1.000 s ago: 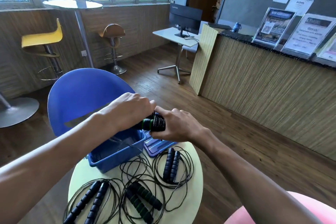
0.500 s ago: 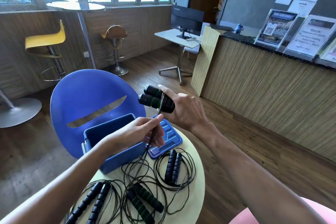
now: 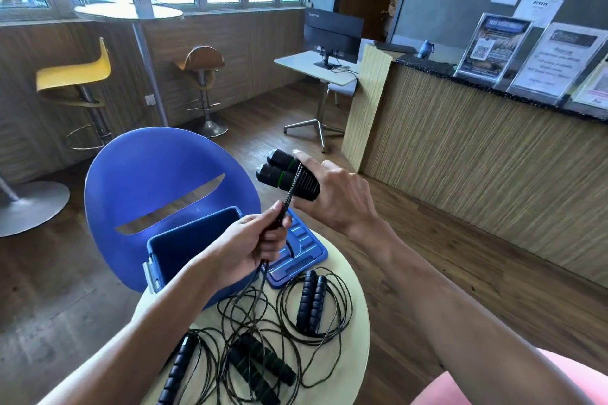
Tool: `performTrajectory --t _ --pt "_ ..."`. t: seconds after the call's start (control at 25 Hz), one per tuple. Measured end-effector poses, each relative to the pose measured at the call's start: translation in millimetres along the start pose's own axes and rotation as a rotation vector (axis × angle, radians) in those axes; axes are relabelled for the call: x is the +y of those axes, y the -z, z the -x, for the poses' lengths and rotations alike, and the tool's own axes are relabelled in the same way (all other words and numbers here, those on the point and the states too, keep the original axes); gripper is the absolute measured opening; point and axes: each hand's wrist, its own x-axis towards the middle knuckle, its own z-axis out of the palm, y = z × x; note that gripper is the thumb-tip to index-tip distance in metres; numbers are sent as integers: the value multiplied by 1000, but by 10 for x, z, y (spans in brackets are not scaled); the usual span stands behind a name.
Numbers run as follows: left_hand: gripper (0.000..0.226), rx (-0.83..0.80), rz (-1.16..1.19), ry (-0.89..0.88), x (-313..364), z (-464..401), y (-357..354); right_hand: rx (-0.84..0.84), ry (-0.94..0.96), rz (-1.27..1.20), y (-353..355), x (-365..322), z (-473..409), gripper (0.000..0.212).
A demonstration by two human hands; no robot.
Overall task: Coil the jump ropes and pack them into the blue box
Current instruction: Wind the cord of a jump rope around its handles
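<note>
We hold the pair of green-ringed handles in our right hand, raised above and beyond the blue box; the two handles lie side by side, their long axis running from the palm out to the upper left, butt ends pointing away toward the blue chair; the fingers wrap the grip ends, index finger stretched along the top. Our left hand sits just over the box's right rim, fingers curled and pinching the cord — it runs taut up to the handles and falls slack below the fist onto the round table. The box stands open at the table's far left edge, its lid lying flat just beside it on the right. Nearer us than the box lie three more ropes: a coiled rope on the right with handles upright in view; a green-banded pair in the middle, slanting down to the right; a black pair at the left, cords tangled
</note>
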Motion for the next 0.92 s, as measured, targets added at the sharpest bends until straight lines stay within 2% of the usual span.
performTrajectory --t 0.12,0.28,0.4,0.52,0.6,0.76,0.92 --pt "33 -11 -31 -16 27 18 1 -32 -3 8 -42 19 22 77" --pt "33 -115 -214 25 212 94 22 -56 -4 5 -133 22 43 76" --pt "16 -143 -106 43 175 151 -7 -46 10 0 -141 11 9 72" --pt "8 -27 95 25 -31 141 -92 -19 27 17 -127 -3 -31 68" --pt "7 4 134 24 -100 113 -101 -25 36 21 -142 0 -21 67" --pt "20 115 -17 80 -55 61 5 -45 18 2 -231 -15 38 64" --pt "31 209 -275 -77 -82 37 -84 -24 -58 -43 -264 -11 -9 64"
